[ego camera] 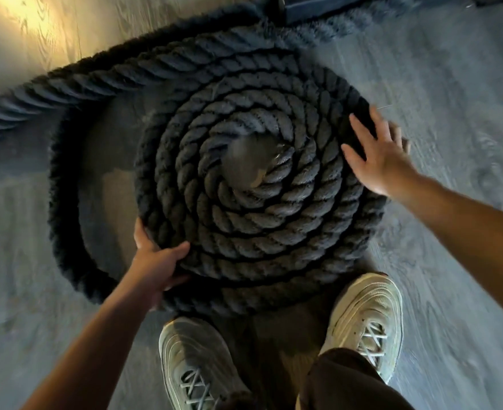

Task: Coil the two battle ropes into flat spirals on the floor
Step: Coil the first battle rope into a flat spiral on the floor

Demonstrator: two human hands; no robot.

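A thick dark battle rope (253,232) lies wound in a flat spiral of several turns on the floor in front of my feet. Its outermost turn (63,208) bows away from the spiral on the left, leaving a gap of bare floor. The free length (66,84) runs off to the upper left. My left hand (158,261) grips the spiral's lower left edge, thumb on top. My right hand (377,155) rests flat with spread fingers on the spiral's right edge. The second rope cannot be told apart here.
Grey wood-grain floor (451,84) surrounds the coil. My two pale sneakers (365,318) stand just below it, the right one touching the outer turn. A dark object (318,7) and a fuzzy rope section (348,25) sit at the top edge.
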